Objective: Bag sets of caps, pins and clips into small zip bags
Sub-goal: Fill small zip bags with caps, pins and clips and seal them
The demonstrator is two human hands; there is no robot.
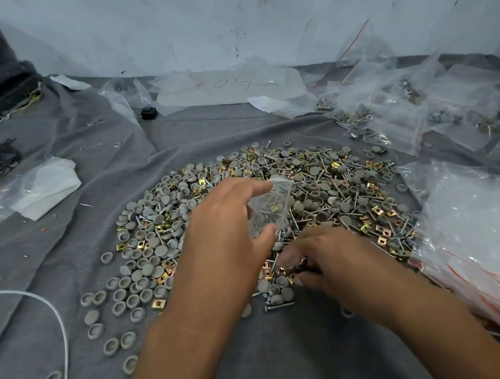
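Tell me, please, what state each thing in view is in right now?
Left hand: holding a small zip bag.
Small zip bag: open, partly filled.
Right hand: fingers curled, picking in the pile.
Pile of parts: loose, mixed.
Filled bags: lying far right.
Empty bags: stacked at right.

Red handwritten "50", upside down, on clear plastic sheet [226, 89].

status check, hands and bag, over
Left hand holds small zip bag, a few parts inside. Right hand picking in the pile of caps, pins and clips. Nothing in the way.
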